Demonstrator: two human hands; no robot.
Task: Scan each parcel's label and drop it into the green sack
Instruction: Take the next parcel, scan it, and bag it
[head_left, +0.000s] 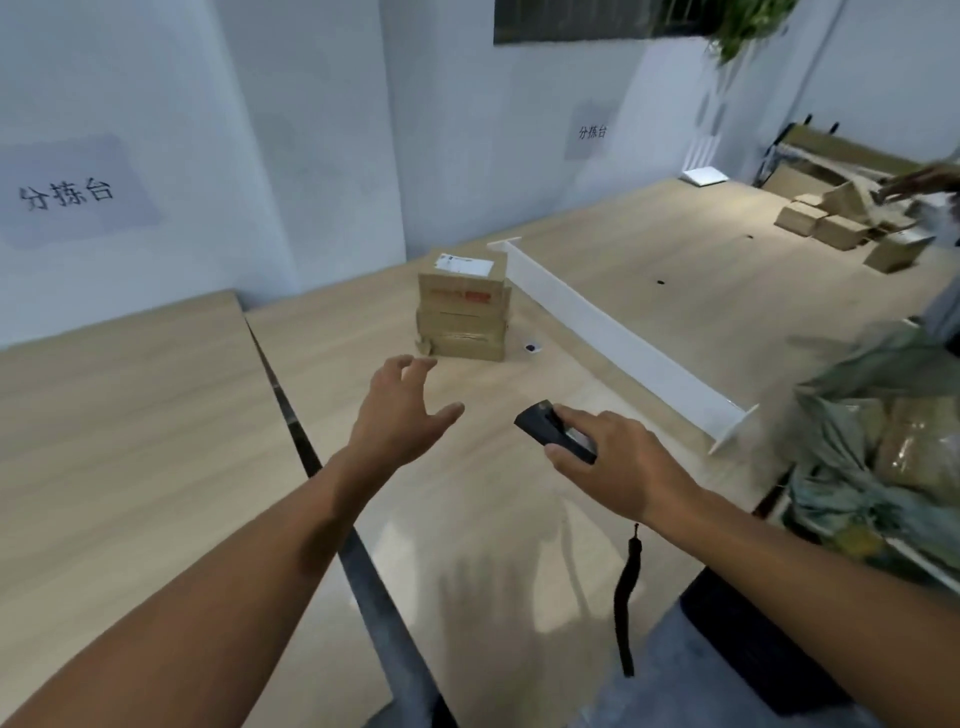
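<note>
L hand (400, 410) reaches w/ fingers spread, just short of the parcel stack (462, 312) on the table (519, 499). R hand (618, 465) grips the black scanner (550, 428). Green sack (878, 447) at right edge, blurred and cut off, prob. holding parcels.

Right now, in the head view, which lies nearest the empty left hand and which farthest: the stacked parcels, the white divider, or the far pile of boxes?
1. Stacked parcels, just ahead of the left hand.
2. White divider, to the right of the stack.
3. Far pile of boxes, far off to the right.
</note>
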